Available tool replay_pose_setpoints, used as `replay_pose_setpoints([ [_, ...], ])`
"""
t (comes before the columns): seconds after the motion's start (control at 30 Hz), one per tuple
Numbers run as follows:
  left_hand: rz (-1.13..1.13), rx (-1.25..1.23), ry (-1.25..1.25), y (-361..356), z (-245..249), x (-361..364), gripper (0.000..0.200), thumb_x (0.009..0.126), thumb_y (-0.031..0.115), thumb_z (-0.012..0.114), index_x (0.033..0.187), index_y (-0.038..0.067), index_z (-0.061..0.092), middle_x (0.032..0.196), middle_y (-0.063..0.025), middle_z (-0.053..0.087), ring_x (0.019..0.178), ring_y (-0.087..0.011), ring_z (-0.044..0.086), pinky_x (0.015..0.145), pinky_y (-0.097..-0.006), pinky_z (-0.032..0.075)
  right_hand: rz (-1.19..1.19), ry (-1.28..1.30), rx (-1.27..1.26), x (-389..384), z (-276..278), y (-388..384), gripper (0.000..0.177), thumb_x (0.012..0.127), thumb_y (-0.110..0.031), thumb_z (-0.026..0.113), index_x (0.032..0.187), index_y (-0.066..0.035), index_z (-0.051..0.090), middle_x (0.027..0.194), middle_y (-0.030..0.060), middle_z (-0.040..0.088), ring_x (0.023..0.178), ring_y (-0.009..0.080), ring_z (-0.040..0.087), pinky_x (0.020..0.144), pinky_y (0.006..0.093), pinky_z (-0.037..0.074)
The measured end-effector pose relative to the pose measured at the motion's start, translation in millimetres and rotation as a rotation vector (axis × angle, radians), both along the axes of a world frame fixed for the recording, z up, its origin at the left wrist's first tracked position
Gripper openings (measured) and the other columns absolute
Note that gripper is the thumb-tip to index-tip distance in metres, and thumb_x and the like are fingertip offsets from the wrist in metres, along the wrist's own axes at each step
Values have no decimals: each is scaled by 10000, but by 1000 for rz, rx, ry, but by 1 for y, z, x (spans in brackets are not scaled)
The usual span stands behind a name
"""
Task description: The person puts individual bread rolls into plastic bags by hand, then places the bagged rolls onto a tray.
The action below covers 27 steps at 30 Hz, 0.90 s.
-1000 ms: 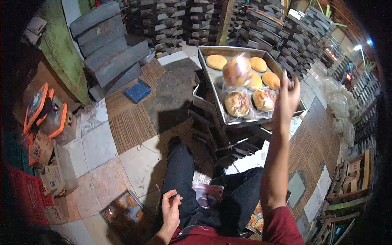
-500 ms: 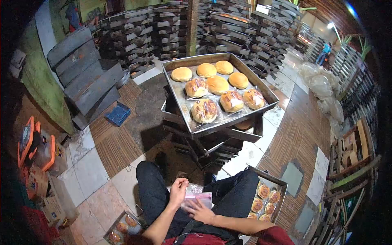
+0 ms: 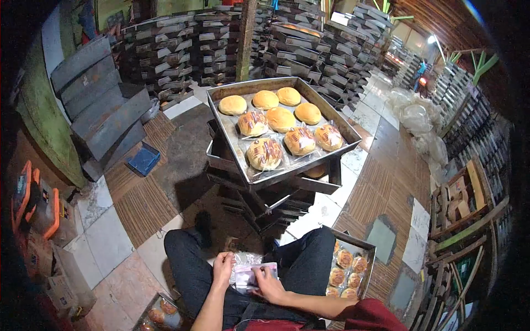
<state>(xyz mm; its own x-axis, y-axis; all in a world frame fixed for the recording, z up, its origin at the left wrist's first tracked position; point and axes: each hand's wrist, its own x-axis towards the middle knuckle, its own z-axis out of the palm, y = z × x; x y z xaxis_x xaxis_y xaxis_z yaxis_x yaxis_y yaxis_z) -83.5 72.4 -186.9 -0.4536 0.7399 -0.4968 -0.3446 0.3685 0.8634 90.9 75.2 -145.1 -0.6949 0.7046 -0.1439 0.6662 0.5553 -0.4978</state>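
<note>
On my lap lies a pile of clear plastic bags with a pinkish-white band. My left hand is closed in a pinch at the left edge of the clear plastic. My right hand rests over the pile, its fingers curled and pinching at the bags. Before my knees, a metal tray on a stack of trays carries round buns. Several unwrapped buns sit toward its back, and several bagged buns with printed wrappers sit toward its front.
A tray of bagged buns stands by my right leg, another tray at lower left. A blue tray lies on the floor. Stacked trays line the back. Large plastic sacks stand right; a person is far off.
My left hand has come down to the edge of the plastic. My right hand's fingers, spread on the pile before, are now curled. The view has shifted slightly.
</note>
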Motion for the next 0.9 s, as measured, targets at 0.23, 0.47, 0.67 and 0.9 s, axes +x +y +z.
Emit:
replay_pose_setpoints([
  [0.23, 21, 132, 27, 0, 23, -6, 327, 912, 331, 465, 826, 28, 552, 752, -40, 571, 640, -93, 509, 585, -230, 400, -271, 201, -90, -11, -7, 68, 259, 859, -252, 529, 808, -7, 595, 699, 205, 579, 684, 376, 581, 608, 425, 462],
  [0.47, -48, 44, -996, -6, 42, -24, 814, 807, 693, 301, 1120, -37, 482, 1076, -174, 565, 917, -306, 576, 829, -405, 456, 455, 325, 219, -20, 113, 70, 272, 706, -81, 604, 976, -69, 571, 905, 58, 567, 962, 267, 523, 864, 389, 388],
  [0.67, -511, 469, -1106, -11, 67, -43, 598, 849, 495, 477, 1176, -6, 461, 1077, -171, 580, 905, -271, 594, 798, -393, 484, 554, 459, 272, 0, 162, 93, 170, 632, -177, 664, 798, -187, 632, 1056, -76, 583, 1164, 272, 424, 1036, 564, 129],
  [0.9, -410, 390, -688, 8, 128, -65, 76, 817, 28, 595, 868, -25, 611, 816, -99, 634, 688, -182, 626, 607, -304, 520, 853, 274, 228, -13, 247, 147, 116, 641, -189, 624, 695, -101, 571, 1061, 8, 590, 1165, 314, 430, 986, 587, 256],
])
